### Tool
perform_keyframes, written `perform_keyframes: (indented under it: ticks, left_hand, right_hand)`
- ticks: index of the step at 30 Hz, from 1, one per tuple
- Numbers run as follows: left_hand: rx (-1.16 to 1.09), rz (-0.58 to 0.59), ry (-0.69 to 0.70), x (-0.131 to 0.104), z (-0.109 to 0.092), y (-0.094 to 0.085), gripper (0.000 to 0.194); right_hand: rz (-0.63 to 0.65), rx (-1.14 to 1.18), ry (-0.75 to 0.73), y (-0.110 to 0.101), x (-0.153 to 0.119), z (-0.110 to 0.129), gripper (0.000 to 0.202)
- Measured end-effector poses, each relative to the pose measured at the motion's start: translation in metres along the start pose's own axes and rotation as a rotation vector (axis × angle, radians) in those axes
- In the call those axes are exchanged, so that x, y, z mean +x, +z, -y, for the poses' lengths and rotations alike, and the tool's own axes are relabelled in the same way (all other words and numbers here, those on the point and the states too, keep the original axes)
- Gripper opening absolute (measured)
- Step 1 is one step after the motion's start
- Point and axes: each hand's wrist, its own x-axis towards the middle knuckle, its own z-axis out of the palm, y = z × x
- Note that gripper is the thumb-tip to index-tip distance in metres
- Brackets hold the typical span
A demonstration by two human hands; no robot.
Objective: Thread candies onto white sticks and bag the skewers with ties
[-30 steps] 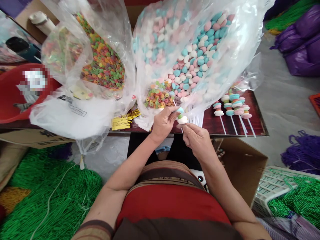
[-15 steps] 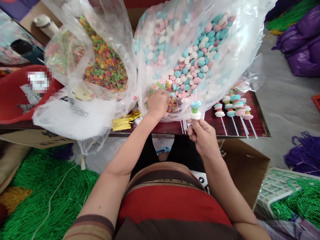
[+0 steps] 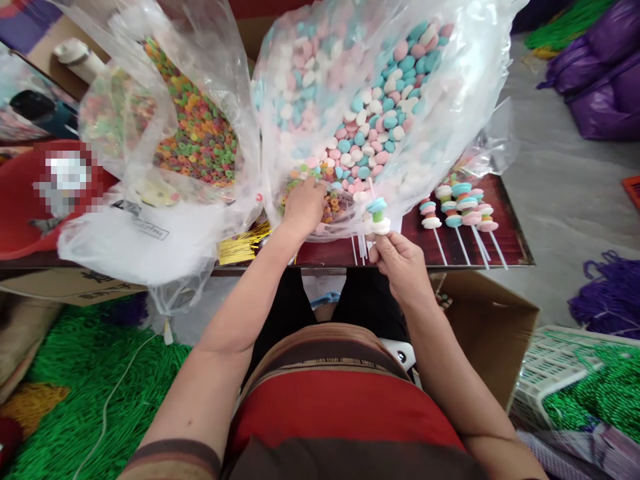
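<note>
My right hand (image 3: 397, 260) is closed in a pinch on a candy skewer (image 3: 379, 225), held upright just above the table's front edge. Blue and white discs with a green ring between them are threaded on it, and a bare stick tip pokes out on top. My left hand (image 3: 304, 208) dips into a heap of small ring candies (image 3: 336, 205) at the mouth of a clear plastic bag. Its fingers are bent together; their tips and anything between them are hidden. Behind lies a big bag of pink, white and blue disc candies (image 3: 370, 143).
Several loaded skewers (image 3: 470, 217) lie on the dark red table (image 3: 513, 247) at right. White sticks (image 3: 361, 250) and gold twist ties (image 3: 243, 245) rest near the front edge. Left are a bag of ring candies (image 3: 200, 133) and a red basin (image 3: 20, 200). A cardboard box (image 3: 493, 333) stands below.
The view has shifted slightly. The skewer in my right hand leans a little more to the left, and its stick tip shows more plainly. My left hand stays among the ring candies.
</note>
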Motion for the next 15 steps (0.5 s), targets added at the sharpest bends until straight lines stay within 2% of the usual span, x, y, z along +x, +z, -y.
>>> perform_keyframes:
  ticks: [3,7,11,15]
  left_hand:
    - [0.019,0.012,0.022,-0.005,-0.001,-0.009,0.014]
    - [-0.039,-0.022,0.019,-0.014,-0.006,-0.019,0.011]
    - [-0.316,-0.151,-0.061,-0.021,-0.003,-0.026,0.005]
    - [-0.585,-0.227,-0.206,-0.023,0.006,-0.022,0.009]
  right_hand:
    - [-0.057,-0.195,-0.122,0.011,0.022,0.014,0.033]
    - [-0.052,-0.341,-0.21,0.036,0.059,0.026,0.027]
    - [-0.067,-0.406,-0.222,0.054,0.084,0.018,0.025]
    - [-0.072,-0.591,-0.224,0.064,0.099,0.004,0.018]
